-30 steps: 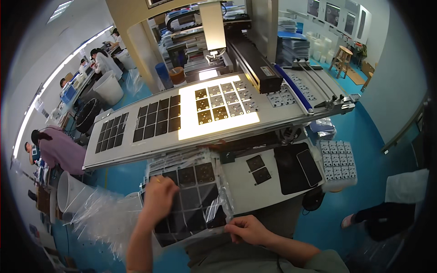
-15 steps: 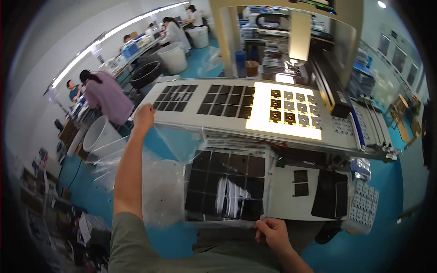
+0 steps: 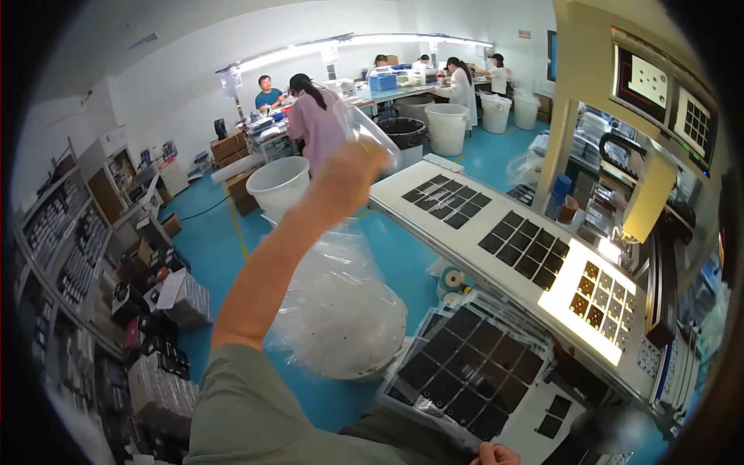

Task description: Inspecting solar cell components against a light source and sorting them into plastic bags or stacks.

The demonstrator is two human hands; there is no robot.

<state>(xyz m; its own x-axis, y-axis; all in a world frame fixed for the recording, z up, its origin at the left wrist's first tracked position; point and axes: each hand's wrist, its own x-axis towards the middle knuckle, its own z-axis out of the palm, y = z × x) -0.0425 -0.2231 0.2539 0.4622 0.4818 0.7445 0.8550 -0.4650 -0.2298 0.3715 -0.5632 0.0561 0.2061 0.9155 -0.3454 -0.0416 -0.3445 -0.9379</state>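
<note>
**A:** Where are the person's hands?

**B:** The left hand (image 3: 349, 174) is raised high, arm stretched away from the body, fingers closed around a sheet of clear plastic film (image 3: 370, 132). The film flares up above the hand. Below the arm sits a round white bin (image 3: 341, 318) on the teal floor (image 3: 232, 248), stuffed with crumpled clear plastic.

**A:** And the right hand?

**B:** Only the knuckles of the right hand (image 3: 496, 455) show at the picture's lower edge. It rests at the near edge of a tray of dark square tiles (image 3: 465, 364); whether it grips anything, I cannot tell.

**A:** What is the tray like?

**B:** It lies flat at the near side of the desk (image 3: 542, 403), with loose clear film (image 3: 422, 403) wrinkled over its near corner. Two small dark squares (image 3: 554, 416) lie on the desk just beside it.

**A:** What lies beyond?

**B:** A long white machine bed (image 3: 496, 232) runs along the far edge, carrying more grids of dark tiles and one brightly lit panel (image 3: 593, 306). Further back, people work at benches beside white tubs (image 3: 448, 128).
</note>
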